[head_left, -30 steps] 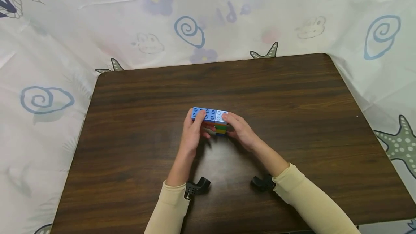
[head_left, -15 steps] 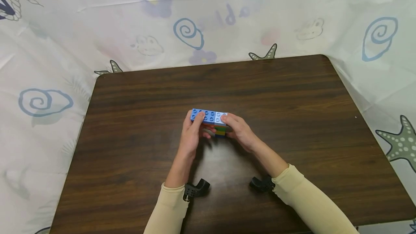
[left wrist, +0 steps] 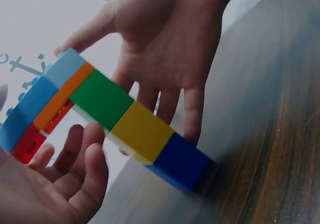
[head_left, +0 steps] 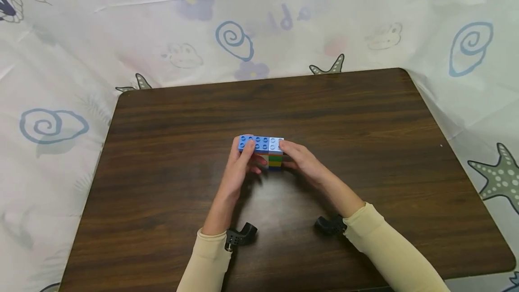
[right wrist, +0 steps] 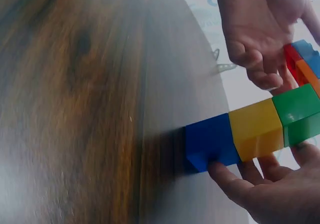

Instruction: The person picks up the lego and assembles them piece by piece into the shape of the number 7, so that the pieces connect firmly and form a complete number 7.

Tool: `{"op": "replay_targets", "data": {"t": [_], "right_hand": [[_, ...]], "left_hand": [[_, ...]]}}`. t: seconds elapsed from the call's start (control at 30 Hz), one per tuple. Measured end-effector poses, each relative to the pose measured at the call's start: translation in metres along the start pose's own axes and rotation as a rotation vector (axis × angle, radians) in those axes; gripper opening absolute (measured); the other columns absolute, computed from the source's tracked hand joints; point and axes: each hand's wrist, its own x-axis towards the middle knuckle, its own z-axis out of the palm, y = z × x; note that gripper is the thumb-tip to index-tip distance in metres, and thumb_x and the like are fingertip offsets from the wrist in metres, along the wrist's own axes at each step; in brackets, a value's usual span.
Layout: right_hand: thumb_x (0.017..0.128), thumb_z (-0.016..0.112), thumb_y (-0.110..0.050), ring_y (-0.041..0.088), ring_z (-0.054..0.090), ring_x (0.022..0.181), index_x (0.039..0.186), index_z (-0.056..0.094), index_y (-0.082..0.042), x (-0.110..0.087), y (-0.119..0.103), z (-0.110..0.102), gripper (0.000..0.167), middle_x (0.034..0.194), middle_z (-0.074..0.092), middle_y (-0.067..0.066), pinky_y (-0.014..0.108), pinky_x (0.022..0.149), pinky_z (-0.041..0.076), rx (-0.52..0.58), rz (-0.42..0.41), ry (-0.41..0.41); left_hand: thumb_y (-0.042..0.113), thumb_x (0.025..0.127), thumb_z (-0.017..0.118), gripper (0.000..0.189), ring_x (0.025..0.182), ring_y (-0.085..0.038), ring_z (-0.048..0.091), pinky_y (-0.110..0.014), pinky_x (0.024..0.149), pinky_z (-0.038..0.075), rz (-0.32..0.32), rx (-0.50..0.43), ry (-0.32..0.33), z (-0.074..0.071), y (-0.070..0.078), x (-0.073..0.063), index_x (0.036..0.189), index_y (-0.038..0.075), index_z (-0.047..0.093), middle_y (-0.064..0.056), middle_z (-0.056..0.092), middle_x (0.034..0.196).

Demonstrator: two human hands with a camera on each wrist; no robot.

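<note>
A tower of toy building bricks stands on the table, its dark blue brick (right wrist: 211, 140) lowest, then a yellow brick (left wrist: 142, 132) and a green brick (left wrist: 101, 99). Across the top runs an orange plate (left wrist: 64, 96) bearing a blue brick (head_left: 261, 143) and a light blue brick (head_left: 273, 144). A red brick (left wrist: 30, 143) sits under the plate's overhanging left part. My left hand (head_left: 236, 170) pinches that overhang, thumb on the blue brick, lower fingers loosely curled. Straight fingers of my right hand (head_left: 303, 161) lie along the column's right side, thumb at the light blue brick's edge.
The dark wood table (head_left: 170, 148) has a rounded back edge against a white patterned cloth (head_left: 292, 21). Black wrist camera mounts (head_left: 242, 234) stick out inward from both sleeves, over the table.
My right thumb has slid back from the top of the light blue brick to its right edge, and the right forearm has shifted slightly right. The left hand keeps its pinch.
</note>
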Motion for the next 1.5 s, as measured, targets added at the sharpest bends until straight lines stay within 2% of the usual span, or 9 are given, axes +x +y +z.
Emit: {"op": "replay_targets", "data": {"t": [0.13, 0.3, 0.5, 0.6, 0.7, 0.8, 0.9, 1.13, 1.5], "right_hand": [[0.104, 0.041, -0.04, 0.036, 0.038, 0.135, 0.145, 0.036, 0.007, -0.007, -0.003, -0.008, 0.062, 0.145, 0.041, 0.024, 0.051, 0.107, 0.035, -0.053, -0.043, -0.003], [0.097, 0.064, -0.025, 0.035, 0.048, 0.127, 0.143, 0.043, 0.0, -0.011, -0.002, -0.017, 0.056, 0.138, 0.05, 0.017, 0.052, 0.104, 0.039, -0.29, -0.188, -0.043], [0.093, 0.069, -0.015, 0.034, 0.055, 0.119, 0.137, 0.051, 0.0, -0.009, 0.0, -0.029, 0.049, 0.129, 0.058, 0.015, 0.049, 0.093, 0.049, -0.44, -0.273, -0.006], [0.094, 0.068, -0.016, 0.032, 0.057, 0.114, 0.136, 0.052, -0.001, -0.011, -0.005, -0.034, 0.048, 0.127, 0.06, 0.014, 0.049, 0.093, 0.049, -0.468, -0.254, 0.037], [0.095, 0.067, -0.018, 0.031, 0.061, 0.106, 0.138, 0.051, -0.001, -0.013, -0.01, -0.038, 0.049, 0.126, 0.061, 0.015, 0.048, 0.092, 0.05, -0.474, -0.225, 0.051], [0.096, 0.065, -0.02, 0.032, 0.064, 0.098, 0.14, 0.048, 0.0, -0.012, -0.012, -0.04, 0.051, 0.126, 0.058, 0.019, 0.048, 0.085, 0.053, -0.432, -0.166, 0.043], [0.097, 0.063, -0.025, 0.033, 0.064, 0.095, 0.141, 0.045, 0.001, -0.009, -0.008, -0.04, 0.054, 0.125, 0.055, 0.02, 0.047, 0.076, 0.056, -0.414, -0.059, 0.068], [0.096, 0.064, -0.032, 0.032, 0.06, 0.1, 0.141, 0.045, 0.003, 0.002, 0.007, -0.041, 0.059, 0.123, 0.057, 0.021, 0.037, 0.073, 0.057, -0.474, 0.144, 0.134], [0.096, 0.064, -0.033, 0.029, 0.063, 0.09, 0.14, 0.049, 0.003, 0.009, 0.016, -0.04, 0.059, 0.125, 0.058, 0.021, 0.034, 0.068, 0.057, -0.531, 0.155, 0.177]], "left_hand": [[0.027, 0.101, 0.045, 0.043, 0.087, -0.03, 0.062, -0.032, 0.061, 0.05, 0.016, -0.04, -0.05, 0.001, 0.001, -0.002, 0.14, 0.011, 0.035, -0.01, 0.062, 0.107], [0.012, 0.095, 0.039, 0.046, 0.093, -0.029, 0.056, -0.03, 0.063, 0.05, 0.04, -0.045, -0.074, 0.002, 0.003, -0.004, 0.14, 0.007, 0.035, -0.013, 0.054, 0.116], [0.009, 0.104, 0.04, 0.042, 0.104, -0.03, 0.05, -0.034, 0.071, 0.05, 0.061, 0.096, -0.137, 0.001, 0.001, -0.003, 0.146, 0.011, 0.035, -0.013, 0.049, 0.125], [0.012, 0.102, 0.051, 0.043, 0.107, -0.029, 0.048, -0.032, 0.071, 0.049, 0.119, 0.201, -0.1, 0.001, 0.002, -0.001, 0.145, 0.012, 0.043, -0.013, 0.046, 0.123], [0.015, 0.097, 0.063, 0.042, 0.103, -0.026, 0.048, -0.027, 0.068, 0.048, 0.161, 0.274, -0.003, 0.0, 0.003, 0.004, 0.138, 0.012, 0.055, -0.012, 0.047, 0.116], [0.018, 0.091, 0.072, 0.042, 0.093, -0.027, 0.054, -0.028, 0.064, 0.049, 0.154, 0.301, 0.084, -0.001, 0.002, 0.012, 0.131, 0.013, 0.062, -0.011, 0.054, 0.107], [0.02, 0.088, 0.076, 0.043, 0.082, -0.027, 0.059, -0.034, 0.065, 0.051, 0.106, 0.345, 0.124, -0.002, -0.005, 0.019, 0.129, 0.015, 0.062, -0.01, 0.06, 0.101], [0.02, 0.091, 0.072, 0.041, 0.079, -0.025, 0.059, -0.032, 0.065, 0.049, -0.017, 0.54, 0.106, -0.006, -0.026, 0.03, 0.13, 0.015, 0.06, -0.009, 0.065, 0.105], [0.02, 0.092, 0.068, 0.044, 0.081, -0.019, 0.058, -0.035, 0.073, 0.045, 0.007, 0.825, 0.092, -0.003, -0.036, 0.032, 0.134, 0.012, 0.06, -0.005, 0.065, 0.107]]}}
